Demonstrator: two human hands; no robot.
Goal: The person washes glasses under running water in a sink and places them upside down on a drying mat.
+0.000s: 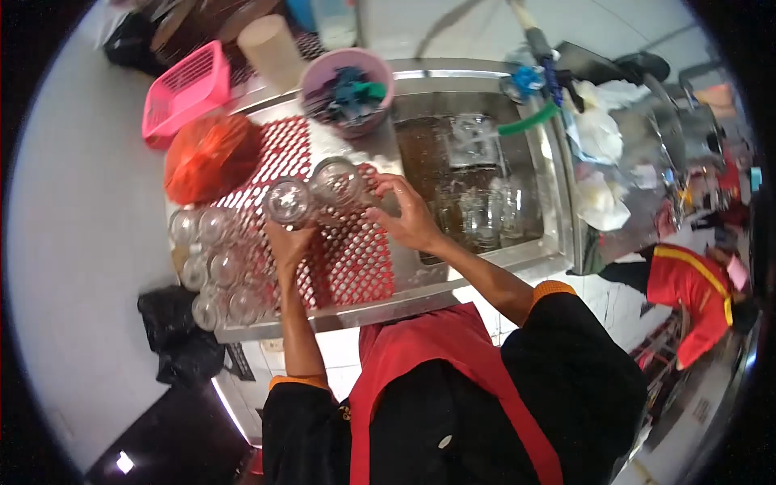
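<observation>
My left hand (290, 245) is wrapped round the lower part of a clear glass (288, 201), whose round mouth faces up at me. Right beside it, on the red perforated mat (352, 263), is a second clear glass (335, 179). My right hand (411, 218) is close to the right side of that second glass, thumb and fingers apart, with nothing visible between them. Several more clear glasses (228, 265) stand grouped at the left end of the mat, left of my left forearm.
A water-filled sink (558, 212) at right holds several submerged glasses (482, 212) and a green hose (529, 120). Behind the mat are a pink tub of cloths (386, 87), an orange plastic bag (212, 159) and a pink basket (184, 93). Another person (695, 295) is at far right.
</observation>
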